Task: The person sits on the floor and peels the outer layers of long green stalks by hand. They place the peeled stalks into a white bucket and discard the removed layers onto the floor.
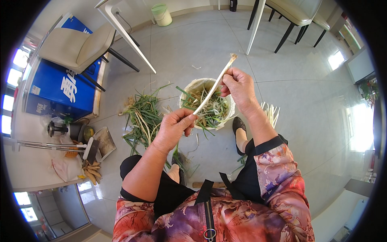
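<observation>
A long white scallion stalk (pixel 210 91) slants over a lined white bucket, its rooted end pointing up and away. My left hand (pixel 178 122) pinches the lower end between thumb and fingers. Near the root end, my right hand (pixel 238 86) grips the same stalk. Beneath it, the bucket (pixel 232 112) holds green leaves, dry skins and other trimmings. A heap of green scallions with roots (pixel 143 116) lies on the floor left of the bucket. To the right, partly hidden behind my right forearm, is a bunch of pale stalks (pixel 270 113).
Scraps of leaf (pixel 195 169) lie by my shoes. At the left are a dustpan (pixel 106 142), a broom head (pixel 90 148), a pile of tan roots (pixel 91 171) and a beige chair (pixel 75 48). White table legs (pixel 133 42) and a lidded bin (pixel 161 15) stand ahead.
</observation>
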`<action>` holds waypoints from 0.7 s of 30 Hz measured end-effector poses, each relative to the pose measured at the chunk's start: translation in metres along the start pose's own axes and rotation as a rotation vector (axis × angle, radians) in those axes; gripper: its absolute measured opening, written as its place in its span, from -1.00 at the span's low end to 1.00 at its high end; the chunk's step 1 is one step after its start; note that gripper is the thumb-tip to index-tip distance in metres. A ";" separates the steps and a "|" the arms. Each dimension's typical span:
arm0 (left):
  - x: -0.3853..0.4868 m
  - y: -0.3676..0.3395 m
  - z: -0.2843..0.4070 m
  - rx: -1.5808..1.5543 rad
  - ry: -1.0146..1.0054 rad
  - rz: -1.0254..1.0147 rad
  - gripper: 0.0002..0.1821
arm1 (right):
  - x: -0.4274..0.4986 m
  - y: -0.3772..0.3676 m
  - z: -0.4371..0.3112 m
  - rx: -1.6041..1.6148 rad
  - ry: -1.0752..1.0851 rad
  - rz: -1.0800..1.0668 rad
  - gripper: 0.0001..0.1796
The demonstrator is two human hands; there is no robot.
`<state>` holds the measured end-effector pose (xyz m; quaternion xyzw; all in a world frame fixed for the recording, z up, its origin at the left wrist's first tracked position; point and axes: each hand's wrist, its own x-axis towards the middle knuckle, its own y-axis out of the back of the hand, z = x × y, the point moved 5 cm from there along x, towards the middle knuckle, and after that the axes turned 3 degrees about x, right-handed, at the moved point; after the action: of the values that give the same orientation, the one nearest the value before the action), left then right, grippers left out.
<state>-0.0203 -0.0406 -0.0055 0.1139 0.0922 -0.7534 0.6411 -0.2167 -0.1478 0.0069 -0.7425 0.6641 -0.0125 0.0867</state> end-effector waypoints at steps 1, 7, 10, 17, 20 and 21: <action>0.000 0.000 0.001 -0.017 0.005 -0.001 -0.81 | 0.000 0.001 -0.001 -0.008 0.010 0.008 -0.87; -0.001 0.003 0.001 -0.047 0.015 -0.006 -0.81 | 0.000 0.000 0.001 0.140 -0.014 -0.052 -0.83; -0.002 0.001 0.002 -0.032 0.014 0.008 -0.81 | -0.003 -0.005 0.000 0.314 -0.082 -0.124 -0.81; 0.002 0.000 -0.003 -0.059 0.003 0.032 -0.80 | -0.001 -0.007 0.003 0.306 -0.086 -0.203 -0.74; 0.000 0.002 -0.003 -0.084 0.020 0.045 -0.79 | -0.002 -0.009 0.003 0.306 -0.092 -0.218 -0.73; 0.001 0.002 -0.003 -0.097 0.026 0.048 -0.78 | -0.002 -0.009 0.002 0.310 -0.094 -0.221 -0.73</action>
<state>-0.0186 -0.0405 -0.0088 0.0945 0.1340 -0.7309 0.6625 -0.2082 -0.1449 0.0061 -0.7885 0.5637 -0.0894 0.2292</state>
